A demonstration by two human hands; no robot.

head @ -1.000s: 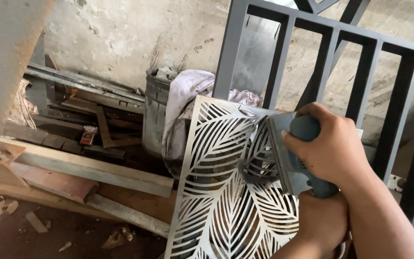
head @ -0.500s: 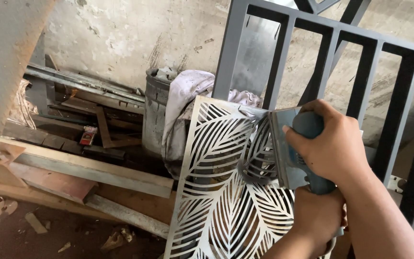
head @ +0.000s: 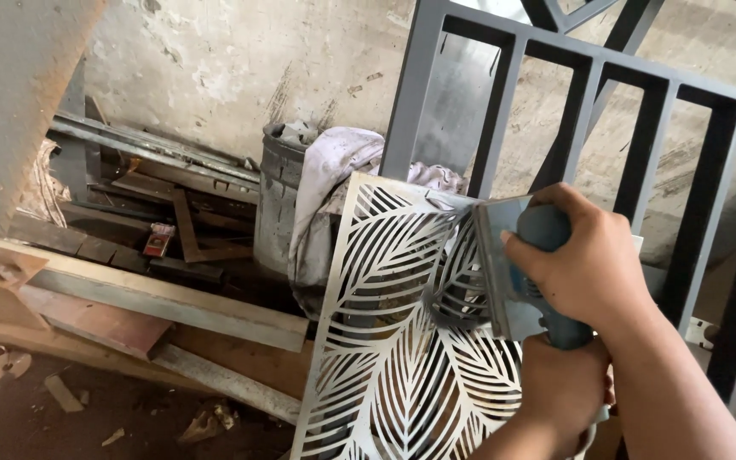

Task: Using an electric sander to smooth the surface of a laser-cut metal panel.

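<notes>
— Since the earlier frame, has anything moved?

— Barely. Both hands and the blue power tool [head: 528, 281] sit a touch lower and further right against the leaf-cut metal panel [head: 402, 341]; the panel itself stays put, propped upright in the lower middle of the frame.

— How is the tool held?

— Right hand [head: 585, 264] wraps closed over its rounded top, left hand [head: 560, 392] clenches the handle below. Two hands probably steady it while its head presses on the panel face.

— And around it?

— A grey barred frame [head: 504, 102] stands behind, upper right. Left of that, a dented grey bucket [head: 278, 196] with a pale cloth [head: 325, 187] draped over it. Timber planks [head: 155, 298] lie at lower left. A small red-and-white packet [head: 158, 240] rests among them; possibly a carton, too small to tell.
</notes>
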